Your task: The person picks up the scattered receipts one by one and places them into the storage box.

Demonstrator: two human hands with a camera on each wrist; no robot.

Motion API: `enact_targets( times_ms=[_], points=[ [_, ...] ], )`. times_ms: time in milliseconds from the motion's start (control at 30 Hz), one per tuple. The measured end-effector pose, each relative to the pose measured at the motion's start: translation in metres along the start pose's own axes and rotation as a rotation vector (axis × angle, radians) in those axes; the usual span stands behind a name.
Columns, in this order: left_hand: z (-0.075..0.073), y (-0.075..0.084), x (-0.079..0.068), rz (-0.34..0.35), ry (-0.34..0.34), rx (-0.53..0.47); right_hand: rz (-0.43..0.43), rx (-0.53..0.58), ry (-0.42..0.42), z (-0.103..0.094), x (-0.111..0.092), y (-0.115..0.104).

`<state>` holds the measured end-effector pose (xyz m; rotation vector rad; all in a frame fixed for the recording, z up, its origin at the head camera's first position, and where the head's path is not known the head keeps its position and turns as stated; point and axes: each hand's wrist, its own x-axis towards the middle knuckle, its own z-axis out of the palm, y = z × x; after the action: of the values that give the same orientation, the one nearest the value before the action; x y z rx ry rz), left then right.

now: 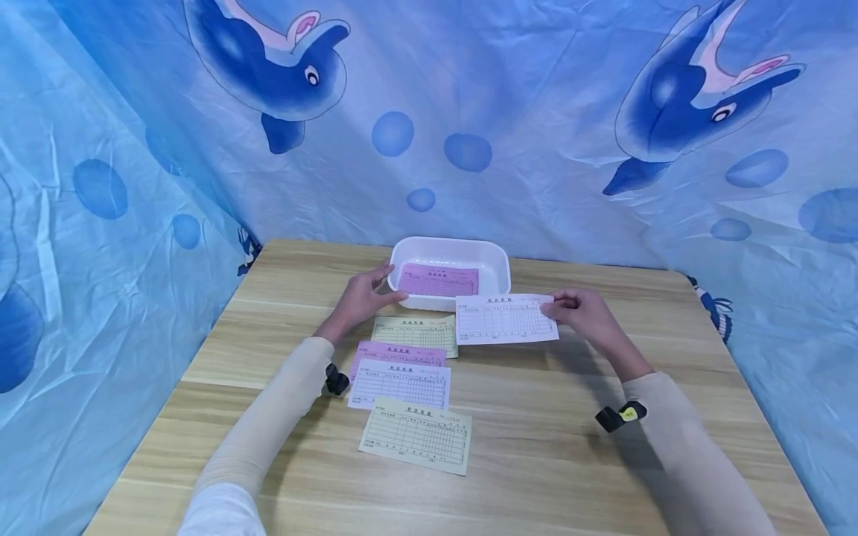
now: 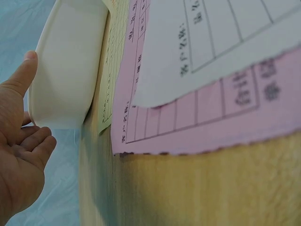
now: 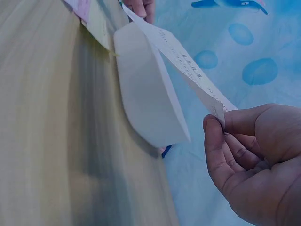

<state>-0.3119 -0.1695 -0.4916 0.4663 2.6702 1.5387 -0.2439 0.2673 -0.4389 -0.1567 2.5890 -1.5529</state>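
Right hand (image 1: 582,313) pinches white printed paper slip (image 1: 504,321) by its right edge beside white rectangular plastic tray (image 1: 429,302), apparently keeping its print unobstructed; left hand (image 1: 360,299), loosely spread, touches tray, probably steadying it.

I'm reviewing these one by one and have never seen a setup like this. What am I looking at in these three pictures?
There is no robot here, just a person's two bare hands. The wide picture comes from a camera on the head, looking forward and down; the other two come from cameras on each wrist.

On the wooden table lie four printed form slips: a near yellow slip, a white slip, a pink slip partly under it, and a far yellow slip. Beyond them, a white plastic basin contains another pink slip.

The left hand holds the basin's left end; the right hand pinches another white slip, raised.
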Motion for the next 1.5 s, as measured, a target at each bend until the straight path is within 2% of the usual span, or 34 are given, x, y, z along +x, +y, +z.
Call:
enact_targets(
  times_ms=[200, 667, 833, 1200, 1500],
  points=[
    [0.0, 0.001, -0.001, -0.006, 0.002, -0.001, -0.017, -0.027, 0.009, 0.004, 0.014, -0.017],
    [0.001, 0.002, -0.001, -0.002, 0.008, 0.007, -0.027, 0.127, 0.059, 0.019, 0.04, -0.043],
    [0.001, 0.001, -0.001, -0.001, 0.008, 0.008, -0.017, 0.127, 0.1, 0.025, 0.052, -0.048],
    [0.001, 0.0, 0.0, -0.002, 0.001, 0.028, 0.019, 0.209, 0.151, 0.039, 0.082, -0.06],
    [0.001, -0.001, 0.0, -0.002, 0.006, 0.024, 0.054, 0.176, 0.155, 0.054, 0.104, -0.062]
  ],
)
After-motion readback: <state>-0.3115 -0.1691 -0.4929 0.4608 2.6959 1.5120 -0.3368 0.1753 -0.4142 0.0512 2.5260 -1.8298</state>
